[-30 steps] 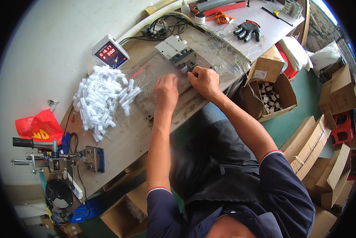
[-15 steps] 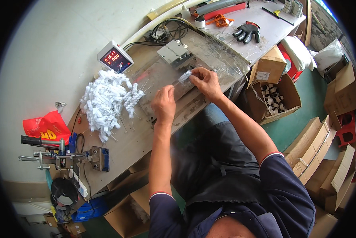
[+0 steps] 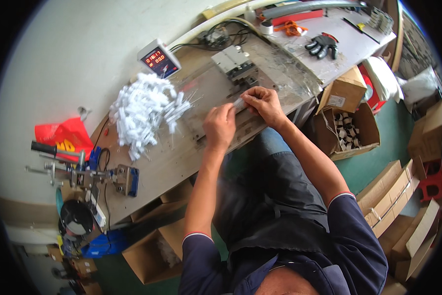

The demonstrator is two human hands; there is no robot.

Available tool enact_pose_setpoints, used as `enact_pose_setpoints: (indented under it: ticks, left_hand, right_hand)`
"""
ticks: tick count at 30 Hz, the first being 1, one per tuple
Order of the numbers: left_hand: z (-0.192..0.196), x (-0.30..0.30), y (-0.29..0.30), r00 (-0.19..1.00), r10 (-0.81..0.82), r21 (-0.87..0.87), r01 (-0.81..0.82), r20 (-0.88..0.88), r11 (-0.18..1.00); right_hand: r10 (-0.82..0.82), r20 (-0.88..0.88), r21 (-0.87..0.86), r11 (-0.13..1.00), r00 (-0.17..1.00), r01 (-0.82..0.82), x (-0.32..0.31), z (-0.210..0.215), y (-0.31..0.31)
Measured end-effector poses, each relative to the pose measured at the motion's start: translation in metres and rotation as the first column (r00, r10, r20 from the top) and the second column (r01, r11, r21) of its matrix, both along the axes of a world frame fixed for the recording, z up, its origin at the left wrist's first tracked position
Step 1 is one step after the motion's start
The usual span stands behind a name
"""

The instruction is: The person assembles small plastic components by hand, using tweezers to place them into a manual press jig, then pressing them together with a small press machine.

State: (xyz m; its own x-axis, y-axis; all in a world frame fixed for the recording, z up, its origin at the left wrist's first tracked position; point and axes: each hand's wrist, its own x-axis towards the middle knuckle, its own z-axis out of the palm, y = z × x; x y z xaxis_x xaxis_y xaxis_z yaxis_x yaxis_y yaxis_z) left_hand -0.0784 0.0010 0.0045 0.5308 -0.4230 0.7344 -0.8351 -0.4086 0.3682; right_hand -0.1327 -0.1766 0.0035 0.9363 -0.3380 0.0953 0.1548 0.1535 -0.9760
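My left hand (image 3: 220,126) and my right hand (image 3: 264,102) meet over the wooden workbench (image 3: 167,162), together pinching one small white tube-shaped part (image 3: 238,103) between their fingertips. To the left lies a big heap of the same white parts (image 3: 142,114), with thin clear pins scattered beside it. Just beyond my hands sits a small metal fixture block (image 3: 234,62).
A digital counter with red digits (image 3: 158,59) stands at the bench's back. A hand press tool (image 3: 83,174) is clamped at the left end, by a red bag (image 3: 63,135). An open carton of parts (image 3: 349,129) sits to the right, black gloves (image 3: 320,45) behind it.
My hands have lifted off the bench surface and come together, now holding the white part between them nearer the fixture. The view has shifted slightly.
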Motion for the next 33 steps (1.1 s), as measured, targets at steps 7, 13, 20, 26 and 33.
enact_pose_setpoints:
  ticks: [7, 13, 20, 26, 33]
  left_hand:
    - [0.004, -0.028, 0.070, 0.926, 0.046, -0.141, -0.106, -0.375, 0.984]
    - [0.008, -0.068, 0.229, 0.742, 0.290, -0.190, -0.488, -0.605, 0.852]
    - [0.015, -0.061, 0.419, 0.546, 0.595, -0.104, -0.782, -0.590, 0.614]
    - [0.020, -0.015, 0.450, 0.588, 0.454, -0.207, -0.735, -0.670, 0.646]
    - [0.035, 0.002, 0.445, 0.571, 0.563, -0.041, -0.723, -0.598, 0.690]
  right_hand:
    - [0.254, -0.006, -0.081, 0.964, 0.967, -0.254, 0.012, 0.020, 0.075]
    - [0.529, -0.124, -0.217, 0.811, 0.839, -0.543, 0.020, 0.051, 0.162]
    - [0.633, -0.193, -0.456, 0.619, 0.750, -0.639, 0.057, 0.091, 0.229]
    - [0.629, -0.077, -0.627, 0.572, 0.774, -0.528, 0.096, 0.148, 0.276]
    - [0.618, -0.014, -0.789, 0.477, 0.786, -0.388, 0.136, 0.198, 0.307]
